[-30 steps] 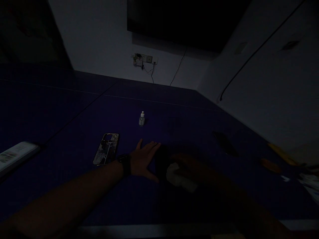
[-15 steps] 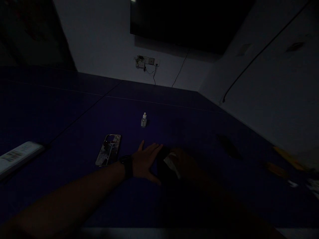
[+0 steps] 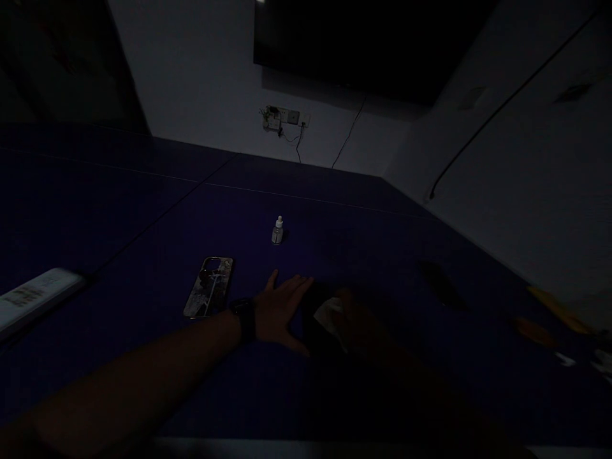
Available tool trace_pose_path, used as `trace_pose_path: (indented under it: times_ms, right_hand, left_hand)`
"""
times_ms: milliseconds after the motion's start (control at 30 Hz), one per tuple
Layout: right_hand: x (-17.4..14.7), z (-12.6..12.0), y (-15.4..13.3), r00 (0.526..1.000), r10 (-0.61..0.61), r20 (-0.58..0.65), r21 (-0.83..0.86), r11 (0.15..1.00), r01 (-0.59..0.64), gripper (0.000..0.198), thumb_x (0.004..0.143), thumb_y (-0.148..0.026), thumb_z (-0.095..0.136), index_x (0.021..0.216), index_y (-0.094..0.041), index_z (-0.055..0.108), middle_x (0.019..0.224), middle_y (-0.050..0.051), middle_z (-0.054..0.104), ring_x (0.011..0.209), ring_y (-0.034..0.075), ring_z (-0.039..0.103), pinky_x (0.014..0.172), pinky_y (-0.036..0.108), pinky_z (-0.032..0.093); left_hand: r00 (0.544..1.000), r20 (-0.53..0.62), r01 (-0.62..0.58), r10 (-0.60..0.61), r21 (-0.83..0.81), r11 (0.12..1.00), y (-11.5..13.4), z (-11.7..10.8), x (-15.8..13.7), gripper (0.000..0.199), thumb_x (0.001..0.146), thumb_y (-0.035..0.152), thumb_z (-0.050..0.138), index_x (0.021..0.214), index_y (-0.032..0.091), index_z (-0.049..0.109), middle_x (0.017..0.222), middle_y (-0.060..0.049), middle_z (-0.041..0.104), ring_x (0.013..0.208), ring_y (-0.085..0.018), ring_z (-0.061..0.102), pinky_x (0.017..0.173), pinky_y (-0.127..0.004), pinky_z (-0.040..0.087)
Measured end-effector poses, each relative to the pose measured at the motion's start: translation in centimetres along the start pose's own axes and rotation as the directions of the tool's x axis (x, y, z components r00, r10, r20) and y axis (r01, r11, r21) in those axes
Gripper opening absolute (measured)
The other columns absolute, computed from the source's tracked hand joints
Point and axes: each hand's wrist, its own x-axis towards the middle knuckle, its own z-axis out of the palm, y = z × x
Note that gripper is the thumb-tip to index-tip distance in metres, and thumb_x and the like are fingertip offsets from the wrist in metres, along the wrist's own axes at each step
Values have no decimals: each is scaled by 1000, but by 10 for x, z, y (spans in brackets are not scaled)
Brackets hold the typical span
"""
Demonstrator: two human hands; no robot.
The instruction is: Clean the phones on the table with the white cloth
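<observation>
In the dim head view my left hand (image 3: 280,312), with a black watch on its wrist, lies on the blue surface (image 3: 229,389), fingers stretched and thumb spread. Just right of it my right hand (image 3: 356,319) is in deep shadow, its fingers closed on a crumpled white cloth (image 3: 329,313). A dark patch lies beneath the cloth; I cannot tell whether it is an object or shadow. A phone case (image 3: 210,287) with a printed picture is left of my left wrist. A small dropper bottle (image 3: 277,231) with a white top stands upright beyond my fingers.
At the left edge lies a long white box (image 3: 41,294). A dark flat object (image 3: 440,284) and a yellow item (image 3: 559,309) are on the right. Wall sockets (image 3: 287,118) with cords are beneath a black screen (image 3: 363,48).
My right hand has shifted slightly right and down, and more of the white cloth shows. My left hand stays put. The view has moved slightly.
</observation>
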Motion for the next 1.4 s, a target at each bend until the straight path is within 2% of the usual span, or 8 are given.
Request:
trace_pose_path:
  times_ms: [167, 433, 567, 767, 900, 1067, 1167, 1400]
  right_hand:
    - [3, -19, 8, 989, -143, -30, 303, 942, 145, 26, 90, -36, 50, 107, -21, 63, 110, 8, 71, 97, 26, 67, 86, 39, 54]
    - [8, -16, 10, 999, -12, -39, 436, 899, 28, 51, 97, -45, 41, 139, -18, 55, 145, 16, 56, 134, 30, 54, 115, 50, 38]
    - [4, -8, 9, 1000, 20, -2, 392, 920, -18, 72, 85, -43, 66, 148, -18, 40, 148, 18, 51, 132, 31, 54, 109, 50, 44]
    - [8, -8, 10, 999, 37, -2, 357, 934, -33, 34, 92, -29, 54, 125, -19, 53, 118, 14, 69, 105, 26, 68, 90, 41, 52]
    - [11, -9, 9, 991, 111, -80, 261, 961, -87, 36, 95, -34, 52, 127, -19, 48, 119, 15, 69, 100, 27, 70, 81, 38, 53]
    - [9, 0, 15, 999, 39, -23, -38, 998, -40, 35, 100, -49, 46, 119, -21, 53, 104, 13, 73, 84, 27, 73, 71, 36, 49]
    - [5, 9, 22, 999, 31, -38, -33, 999, -32, 37, 99, -51, 47, 119, -21, 52, 101, 12, 72, 83, 26, 73, 69, 34, 50]
    - [-3, 25, 34, 923, -215, -319, 191, 939, 285, 37, 86, -50, 63, 109, -22, 56, 124, 17, 59, 110, 31, 63, 93, 47, 53]
  left_hand:
    - [1000, -6, -5, 5, -2, 1000, -1, 1, 0, 138, 62, 85, 70, 161, 18, 0, 162, -28, 25, 149, -51, 23, 113, -79, -7]
    - [1000, -7, -10, 10, -3, 1000, -1, 0, 0, 137, 64, 84, 70, 160, 20, -2, 163, -28, 24, 150, -49, 23, 114, -78, -7]
    - [1000, -2, -6, 6, 1, 1000, -1, 1, 0, 136, 64, 84, 70, 160, 18, -1, 162, -29, 24, 150, -49, 23, 113, -79, -7]
    - [1000, 3, -6, 6, -14, 1000, 0, 0, 0, 135, 65, 83, 71, 160, 18, 0, 163, -28, 22, 150, -49, 22, 113, -79, -8]
    - [1000, 14, 7, -7, -12, 1000, 1, -2, 1, 137, 63, 84, 71, 160, 18, 1, 163, -28, 24, 150, -50, 21, 113, -79, -7]
    - [1000, -12, -10, 9, -26, 1000, -1, 1, 0, 134, 65, 83, 71, 161, 20, 1, 163, -26, 23, 151, -49, 21, 113, -78, -9]
    - [1000, -15, -20, 19, -27, 999, -2, 2, 0, 135, 64, 82, 72, 161, 20, 1, 164, -27, 22, 150, -49, 22, 114, -76, -10]
    - [1000, -4, -7, 7, -23, 1000, 0, 0, 0, 135, 64, 84, 70, 161, 19, 2, 163, -27, 23, 150, -50, 22, 113, -79, -8]
